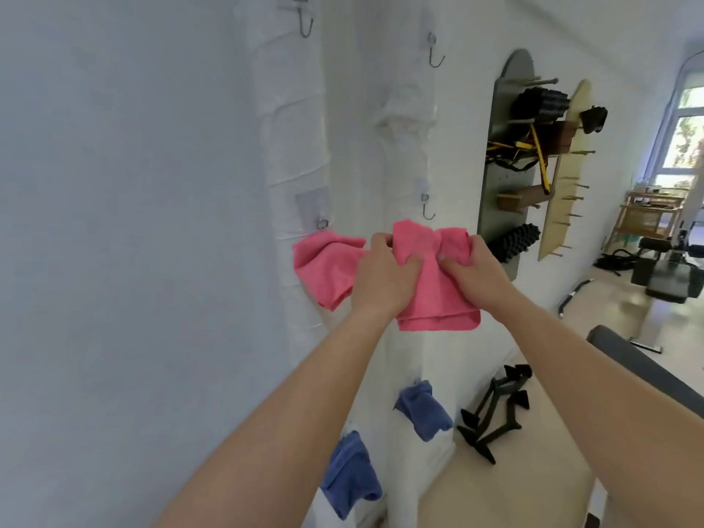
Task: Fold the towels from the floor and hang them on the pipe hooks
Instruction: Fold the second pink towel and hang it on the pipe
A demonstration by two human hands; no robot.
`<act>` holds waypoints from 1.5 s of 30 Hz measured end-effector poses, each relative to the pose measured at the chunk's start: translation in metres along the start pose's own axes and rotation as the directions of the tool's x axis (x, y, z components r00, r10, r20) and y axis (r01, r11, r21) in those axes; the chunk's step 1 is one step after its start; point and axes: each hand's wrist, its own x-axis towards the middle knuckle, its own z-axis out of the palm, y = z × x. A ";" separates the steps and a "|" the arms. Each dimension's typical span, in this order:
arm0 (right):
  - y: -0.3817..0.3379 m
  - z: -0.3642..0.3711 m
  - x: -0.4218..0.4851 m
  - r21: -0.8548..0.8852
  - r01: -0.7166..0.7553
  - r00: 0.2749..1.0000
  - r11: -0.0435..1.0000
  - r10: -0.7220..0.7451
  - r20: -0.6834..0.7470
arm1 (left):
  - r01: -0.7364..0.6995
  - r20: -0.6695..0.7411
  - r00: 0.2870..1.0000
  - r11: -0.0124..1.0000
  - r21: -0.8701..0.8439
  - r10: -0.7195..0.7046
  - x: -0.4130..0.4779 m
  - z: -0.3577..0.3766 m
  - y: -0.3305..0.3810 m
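Both my hands hold a folded pink towel up in front of the right white-wrapped pipe. My left hand grips its left side and my right hand grips its right side. An empty metal hook sticks out just above this towel. A second pink towel hangs from a hook on the left pipe. Lower down, one blue towel hangs on the right pipe and another blue towel on the left pipe.
Two more empty hooks sit high on the pipes. A grey pegboard rack with rollers, blocks and straps is on the wall to the right. Black push-up bars lie on the floor, and a padded bench edge is at right.
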 end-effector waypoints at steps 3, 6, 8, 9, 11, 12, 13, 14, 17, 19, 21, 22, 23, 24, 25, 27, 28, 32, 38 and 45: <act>0.021 -0.014 0.062 0.002 0.022 1.000 1.000 -0.022 -0.014 | 0.050 -0.036 0.998 0.999 -0.009 -0.050 0.050 0.043 0.006; 0.047 -0.022 0.127 0.018 0.023 0.998 1.000 -0.022 -0.053 | 0.129 -0.097 0.987 0.992 -0.013 -0.130 0.103 0.084 0.002; 0.064 -0.023 0.168 0.040 0.020 0.998 0.999 -0.017 -0.066 | 0.151 -0.151 0.977 0.988 -0.025 -0.153 0.136 0.105 -0.004; 0.071 -0.022 0.186 0.056 0.018 0.998 0.998 -0.014 -0.069 | 0.160 -0.180 0.970 0.986 -0.036 -0.164 0.152 0.115 -0.007; 0.081 -0.021 0.220 0.081 0.016 0.997 0.997 -0.010 -0.074 | 0.184 -0.234 0.952 0.980 -0.074 -0.197 0.181 0.129 -0.012; 0.085 -0.020 0.235 0.093 0.016 0.997 0.996 -0.009 -0.080 | 0.192 -0.259 0.943 0.977 -0.096 -0.211 0.194 0.135 -0.015; 0.089 -0.019 0.248 0.108 0.018 0.996 0.994 -0.009 -0.084 | 0.195 -0.282 0.934 0.975 -0.109 -0.218 0.206 0.140 -0.017; 0.092 -0.017 0.261 0.122 0.022 0.996 0.992 -0.012 -0.084 | 0.193 -0.304 0.927 0.975 -0.113 -0.219 0.216 0.144 -0.020; 0.100 -0.009 0.287 0.115 0.052 0.998 0.992 -0.047 -0.046 | 0.196 -0.355 0.908 0.974 -0.111 -0.223 0.235 0.153 -0.037; 0.107 -0.002 0.297 0.097 0.069 0.998 0.993 -0.068 -0.012 | 0.204 -0.374 0.896 0.971 -0.127 -0.237 0.241 0.156 -0.050; 0.114 0.006 0.302 0.098 0.065 0.998 0.993 -0.067 0.019 | 0.203 -0.386 0.892 0.971 -0.128 -0.237 0.243 0.158 -0.060; 0.119 0.010 0.302 0.111 0.048 0.998 0.993 -0.053 0.037 | 0.207 -0.388 0.890 0.971 -0.121 -0.238 0.242 0.159 -0.065; 0.124 0.014 0.301 0.135 0.022 0.998 0.991 -0.031 0.061 | 0.220 -0.383 0.890 0.968 -0.118 -0.249 0.241 0.160 -0.071; 0.128 0.016 0.299 0.161 -0.013 0.996 0.987 -0.002 0.090 | 0.237 -0.371 0.888 0.962 -0.132 -0.270 0.238 0.163 -0.077; 0.132 0.016 0.295 0.181 -0.055 0.992 0.982 0.033 0.121 | 0.263 -0.347 0.887 0.951 -0.163 -0.304 0.235 0.167 -0.084; 0.138 0.014 0.287 0.220 -0.110 0.983 0.969 0.074 0.166 | 0.319 -0.278 0.882 0.916 -0.245 -0.381 0.229 0.173 -0.094; 0.138 0.011 0.284 0.255 -0.097 0.985 0.962 0.057 0.160 | 0.340 -0.250 0.879 0.901 -0.269 -0.407 0.226 0.175 -0.095; 0.125 0.002 0.276 0.209 0.182 0.981 0.961 -0.193 0.033 | 0.088 -0.412 0.910 0.990 0.112 -0.034 0.223 0.170 -0.077; 0.116 -0.012 0.258 0.335 0.140 0.950 0.932 -0.222 0.220 | -0.213 -0.280 0.906 0.913 0.348 0.319 0.217 0.172 -0.078; 0.135 -0.010 0.261 0.171 0.211 0.900 0.962 -0.260 0.351 | -0.195 -0.156 0.949 0.901 0.388 0.273 0.214 0.174 -0.081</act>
